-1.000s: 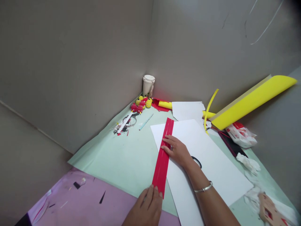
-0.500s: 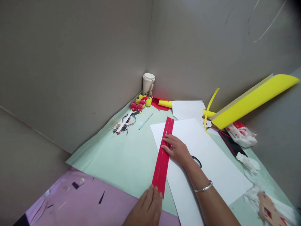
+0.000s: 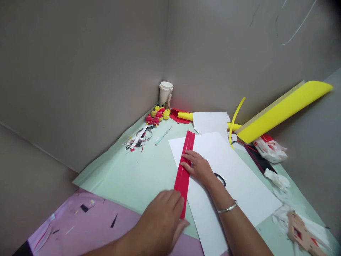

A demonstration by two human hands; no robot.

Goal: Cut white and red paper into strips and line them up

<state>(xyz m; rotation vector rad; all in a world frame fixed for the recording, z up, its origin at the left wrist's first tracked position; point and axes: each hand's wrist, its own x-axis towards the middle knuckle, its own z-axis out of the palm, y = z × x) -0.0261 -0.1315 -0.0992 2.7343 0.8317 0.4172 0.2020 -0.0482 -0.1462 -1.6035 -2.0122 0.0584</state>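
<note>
A long red folded strip (image 3: 182, 177), with pale lines along its length, lies partly across a large white sheet (image 3: 234, 177) and partly on the pale green table cover (image 3: 133, 177). My right hand (image 3: 197, 165) rests flat on the strip's middle, fingers spread. Over the near end is my left hand (image 3: 162, 218), its fingers bent onto the strip and the thumb held apart; the fingertips are hidden. A black loop (image 3: 220, 179) shows beside my right forearm, the rest of it covered by the arm.
At the back corner stand a white cup (image 3: 165, 94) and several red and yellow balls (image 3: 157, 115). A blue pencil (image 3: 163, 136) lies nearby. Rolled yellow sheet (image 3: 285, 110) leans at right, above a tissue pack (image 3: 269, 148). A tan glue gun (image 3: 302, 231) lies at lower right.
My left hand has moved up along the strip from its near end, turning so the thumb sticks out. My right hand stays on the strip. The view has shifted slightly.
</note>
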